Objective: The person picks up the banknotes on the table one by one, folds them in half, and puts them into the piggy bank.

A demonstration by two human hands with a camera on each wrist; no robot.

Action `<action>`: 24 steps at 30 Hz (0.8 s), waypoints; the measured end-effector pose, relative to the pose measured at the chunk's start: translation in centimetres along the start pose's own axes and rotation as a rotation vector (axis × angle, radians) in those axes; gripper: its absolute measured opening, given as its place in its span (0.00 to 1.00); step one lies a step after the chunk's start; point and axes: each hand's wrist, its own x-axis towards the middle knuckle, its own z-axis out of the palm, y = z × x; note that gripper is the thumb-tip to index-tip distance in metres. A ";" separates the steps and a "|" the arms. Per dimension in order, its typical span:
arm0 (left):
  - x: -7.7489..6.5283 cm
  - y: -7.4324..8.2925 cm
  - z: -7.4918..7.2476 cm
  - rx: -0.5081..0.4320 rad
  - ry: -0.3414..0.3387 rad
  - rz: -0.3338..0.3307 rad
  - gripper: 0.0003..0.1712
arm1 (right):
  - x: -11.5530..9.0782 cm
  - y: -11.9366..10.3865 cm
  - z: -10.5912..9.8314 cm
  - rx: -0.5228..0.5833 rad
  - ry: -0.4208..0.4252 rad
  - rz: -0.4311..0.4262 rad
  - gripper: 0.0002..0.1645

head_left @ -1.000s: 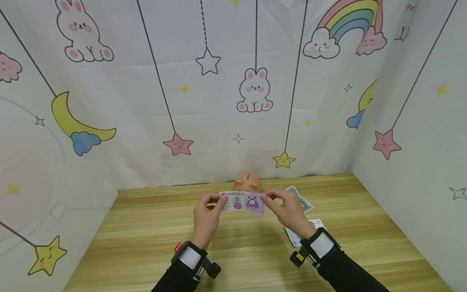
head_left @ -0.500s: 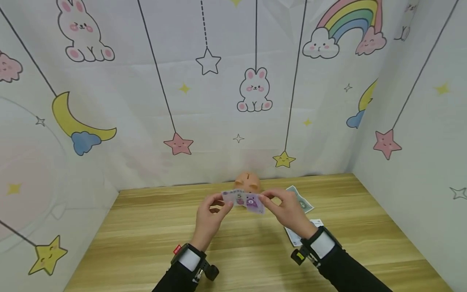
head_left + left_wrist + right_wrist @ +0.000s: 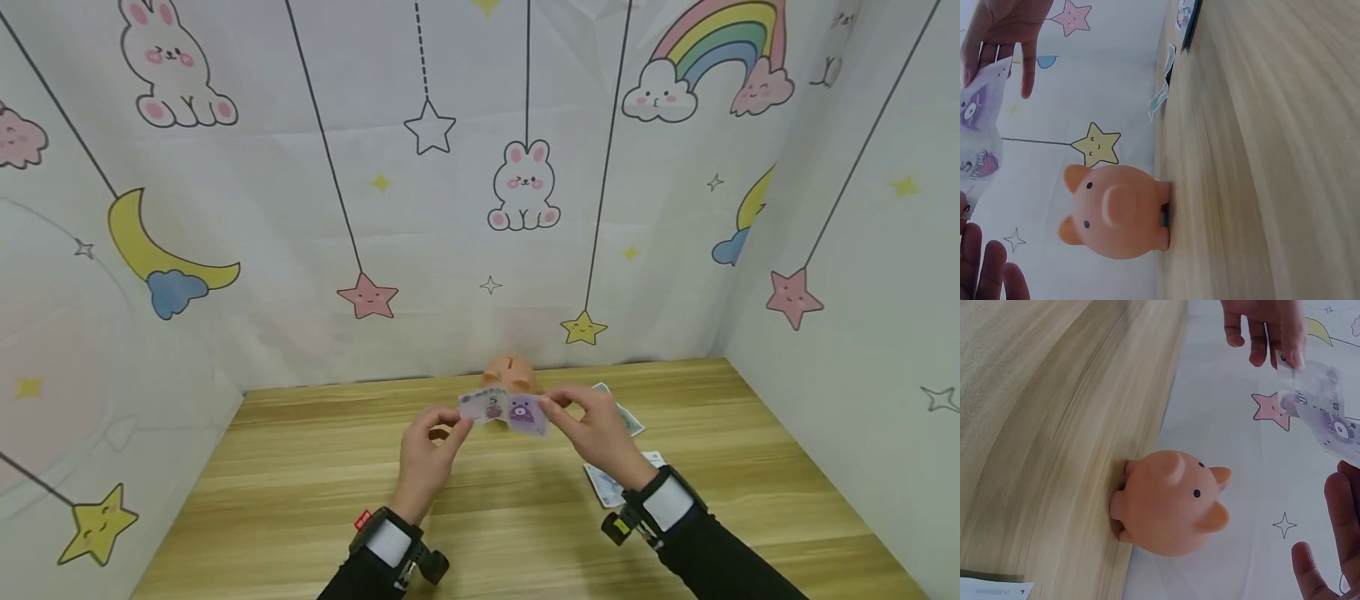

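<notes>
Purple note (image 3: 519,412) bent further, between left grip (image 3: 427,452) and right grip (image 3: 597,432), each pinching an end

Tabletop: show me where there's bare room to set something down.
Bare: left, between left wall and left hand; front middle, between the wristbands; right, between loose notes and right wall. Crowded: back middle, piggy bank behind the held purple note; and near the right hand, where the loose notes lie.

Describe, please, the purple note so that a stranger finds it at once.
Over the wooden table, the left hand and right hand are raised in front of the orange piggy bank. They pinch the purple note, marked 5. Unlike the greenish note and whitish paper on the table, it is held up.
</notes>
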 end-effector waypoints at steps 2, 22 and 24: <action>-0.1 0.5 0.2 0.070 0.009 0.079 0.03 | 0.0 0.1 0.2 -0.011 0.015 -0.012 0.04; 0.1 3.6 2.7 0.604 0.022 0.581 0.12 | 0.4 -0.4 2.9 0.065 0.086 -0.066 0.03; 0.2 3.6 2.7 0.631 0.018 0.596 0.11 | 0.3 -0.5 3.1 0.076 0.083 -0.059 0.04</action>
